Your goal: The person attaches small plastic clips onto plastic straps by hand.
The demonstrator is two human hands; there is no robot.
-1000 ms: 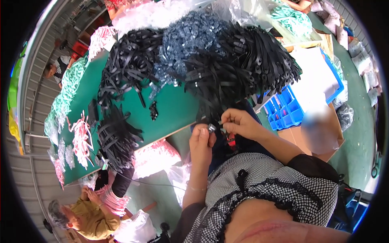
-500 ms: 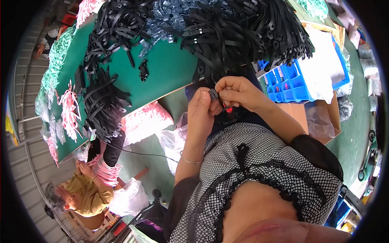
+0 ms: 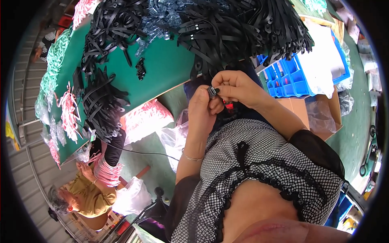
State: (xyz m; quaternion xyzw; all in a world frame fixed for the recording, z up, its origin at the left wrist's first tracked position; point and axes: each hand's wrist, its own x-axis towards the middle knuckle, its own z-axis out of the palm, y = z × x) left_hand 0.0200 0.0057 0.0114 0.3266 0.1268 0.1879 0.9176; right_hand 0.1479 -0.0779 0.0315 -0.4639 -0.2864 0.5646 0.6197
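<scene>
1. Head view: the left hand pinches a small greyish buckle between thumb and curled fingers, apparently to steady it.
2. The right hand has thumb and forefinger pressed together on a dark strap-like tip at the buckle; whether it is threaded through, I cannot tell.
3. The buckle is above the lap, just off the near edge of the green table, likely for a clear view.
4. Black straps spill toward that edge, probably for easy reach; translucent clips lie heaped beside them, farther from the edge.
</scene>
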